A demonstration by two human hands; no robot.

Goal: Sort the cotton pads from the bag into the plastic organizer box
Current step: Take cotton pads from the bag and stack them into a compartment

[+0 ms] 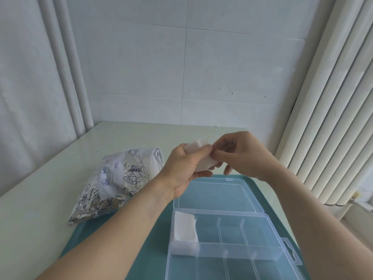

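My left hand point(184, 168) grips a stack of cotton pads point(198, 156) above the organizer box point(268, 221). My right hand point(240, 152) pinches 1 pad's edge. The empty compartments lie straight below.

Setting: plain indoor room, home or small office; cannot tell which. Evidence: pale green table point(60, 178) pushed into a corner against a white panelled wall point(222, 67) with visible seams and a few dark specks. White curtain point(26, 77) hangs at left. Cream ribbed radiator point(333, 118) stands at right, just beside the table edge. Teal tray point(141, 239) lies on the table as a work surface. Light is soft and even. No signage, instruments or shop fittings in view.
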